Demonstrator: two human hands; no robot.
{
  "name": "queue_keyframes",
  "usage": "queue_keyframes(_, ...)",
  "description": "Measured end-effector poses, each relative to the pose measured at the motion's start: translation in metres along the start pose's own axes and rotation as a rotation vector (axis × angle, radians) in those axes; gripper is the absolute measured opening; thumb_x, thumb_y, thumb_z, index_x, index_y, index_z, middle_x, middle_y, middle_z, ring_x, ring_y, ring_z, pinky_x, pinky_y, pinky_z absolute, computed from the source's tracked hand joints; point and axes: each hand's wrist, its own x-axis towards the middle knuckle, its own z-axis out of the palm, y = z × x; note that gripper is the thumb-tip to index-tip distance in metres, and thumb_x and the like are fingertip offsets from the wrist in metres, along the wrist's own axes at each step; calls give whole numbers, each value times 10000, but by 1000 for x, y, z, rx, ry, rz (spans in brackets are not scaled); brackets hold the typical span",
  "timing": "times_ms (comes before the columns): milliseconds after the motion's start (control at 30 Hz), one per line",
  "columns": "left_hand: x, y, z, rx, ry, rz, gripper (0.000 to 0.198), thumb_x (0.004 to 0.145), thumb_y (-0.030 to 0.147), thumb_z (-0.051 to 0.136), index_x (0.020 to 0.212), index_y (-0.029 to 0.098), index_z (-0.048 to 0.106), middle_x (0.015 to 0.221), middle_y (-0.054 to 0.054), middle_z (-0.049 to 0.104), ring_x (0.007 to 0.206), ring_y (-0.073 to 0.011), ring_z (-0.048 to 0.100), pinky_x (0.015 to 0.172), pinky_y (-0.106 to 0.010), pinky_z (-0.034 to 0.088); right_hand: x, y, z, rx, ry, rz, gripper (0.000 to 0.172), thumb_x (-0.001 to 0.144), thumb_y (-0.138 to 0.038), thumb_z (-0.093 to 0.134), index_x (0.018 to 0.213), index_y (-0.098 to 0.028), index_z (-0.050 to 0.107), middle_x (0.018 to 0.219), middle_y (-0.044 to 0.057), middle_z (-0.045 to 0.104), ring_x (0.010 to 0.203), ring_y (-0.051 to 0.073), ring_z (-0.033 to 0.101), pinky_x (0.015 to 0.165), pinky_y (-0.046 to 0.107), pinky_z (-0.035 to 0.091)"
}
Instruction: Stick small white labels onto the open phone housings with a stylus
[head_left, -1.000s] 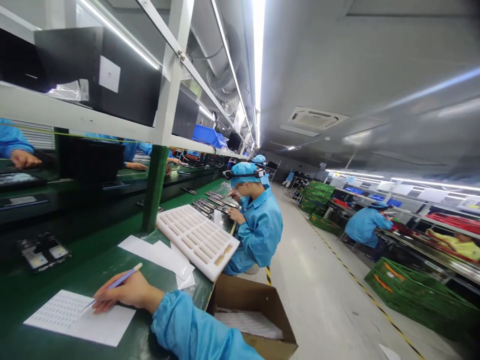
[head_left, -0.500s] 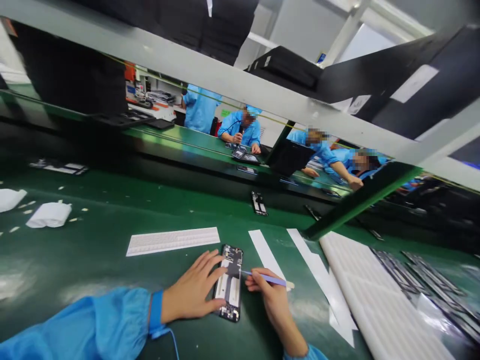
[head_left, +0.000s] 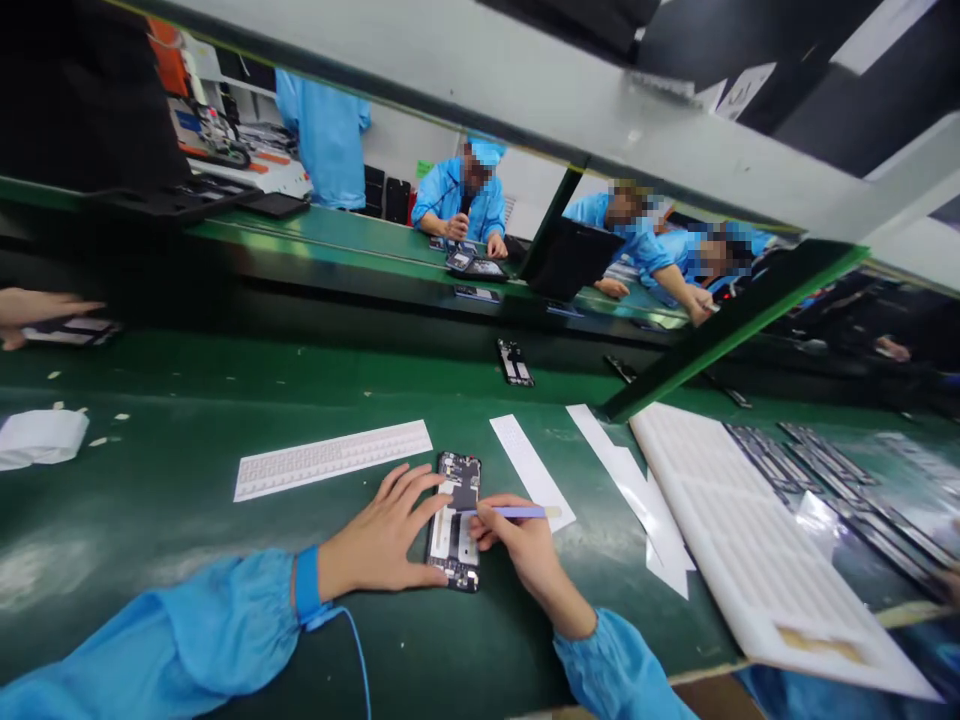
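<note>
An opened phone (head_left: 466,490), its inner boards and pale parts showing, lies on the green bench in front of me. My left hand (head_left: 386,530) has its fingers spread and bent over the phone's left side, fingertips and thumb pressing on it. In my right hand (head_left: 517,545), thumb and fingers pinch a slim purple pen-like tool (head_left: 525,512). Its tip reaches over the middle of the phone, and its pale end points right. Whether the tip touches the phone I cannot tell. A blue band with a cord circles my left wrist.
A printed white strip (head_left: 334,460) lies left of the phone, and another strip (head_left: 529,465) lies right. Beyond is a second opened phone (head_left: 515,362). A white ridged tray (head_left: 742,530) and several phone frames (head_left: 832,470) are right. A co-worker's hand (head_left: 41,310) is far left.
My view has shifted, so the bench things appear higher. The tool has turned flatter, its tip lower on the phone. A co-worker's hand has come in at far left.
</note>
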Motion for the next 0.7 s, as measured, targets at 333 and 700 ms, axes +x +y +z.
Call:
queue_keyframes(333,-22,11,-17,-67,-193,92,475,842,318,590,1305,238,519,1344,-92,524,1325,-282,407,1171,-528,215,-47,13,-8,-74,-62,42,225,773,-402,785,772,-179,756,624,66,746,516,196,702,515,277,599)
queue_keyframes(700,1,-7,-6,51,27,-23,406,893,363,558,1268,209,534,1361,-123,505,1346,-311,383,1140,-548,245,9,-1,-5,-61,71,-43,305,744,-457,798,795,-163,734,670,70,748,551,198,705,554,312,617)
